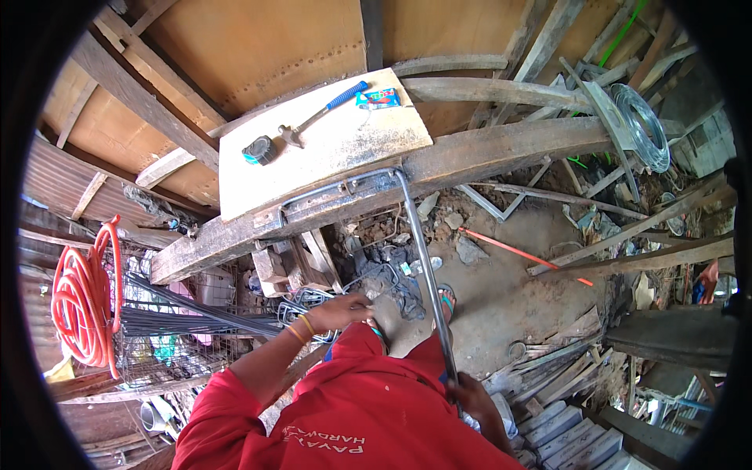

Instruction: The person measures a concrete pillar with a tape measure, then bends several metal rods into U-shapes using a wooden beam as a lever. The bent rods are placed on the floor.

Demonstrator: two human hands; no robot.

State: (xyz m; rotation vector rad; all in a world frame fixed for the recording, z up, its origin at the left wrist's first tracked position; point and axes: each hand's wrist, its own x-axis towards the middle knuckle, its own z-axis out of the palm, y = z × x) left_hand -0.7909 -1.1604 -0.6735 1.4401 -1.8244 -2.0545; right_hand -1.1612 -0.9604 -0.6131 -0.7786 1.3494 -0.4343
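Observation:
My right hand (468,395) is wrapped round the lower end of a long metal pipe (425,266). At its upper end the pipe meets a bent dark rod (373,174), which lies along pegs on a thick wooden beam (501,160). My left hand (345,312) hangs empty over the ground with its fingers loosely apart, left of the pipe. Above the beam a pale board (313,164) carries a blue-handled hammer (329,110), a black-and-blue tape measure (259,150) and a small colourful packet (377,99).
Coiled orange hose (82,305) hangs left beside black bars (196,319) on wire mesh. A wire coil (636,125) hangs upper right. An orange rod (523,254) crosses the dirt floor (486,305). Loose timber (642,254), concrete pieces (572,442) and rubble lie around my feet.

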